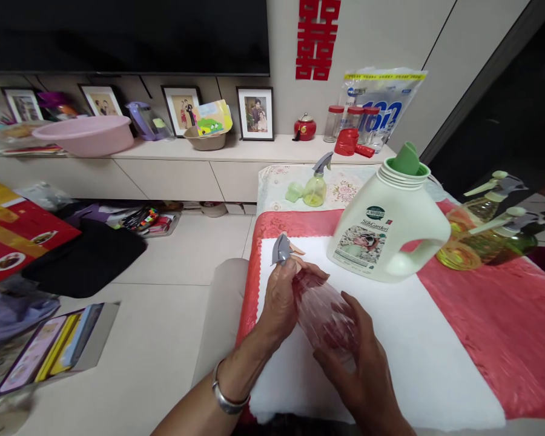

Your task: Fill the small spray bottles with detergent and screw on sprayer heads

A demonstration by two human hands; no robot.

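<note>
A clear pink spray bottle with a grey trigger head lies tilted in both of my hands, above a white cloth. Wrapped round its neck, just below the trigger head, is my left hand, with a silver bangle on the wrist. My right hand grips the lower body of the bottle, thumb on one side and fingers on the other. Past the hands stands a large pale green detergent jug, a green cap sitting in its mouth.
A small yellow-green spray bottle stands on the floral cover at the back. Yellow pump bottles are on the red cloth at right. Red-lidded jars and a pink basin rest on the cabinet. Boxes sit on the left floor.
</note>
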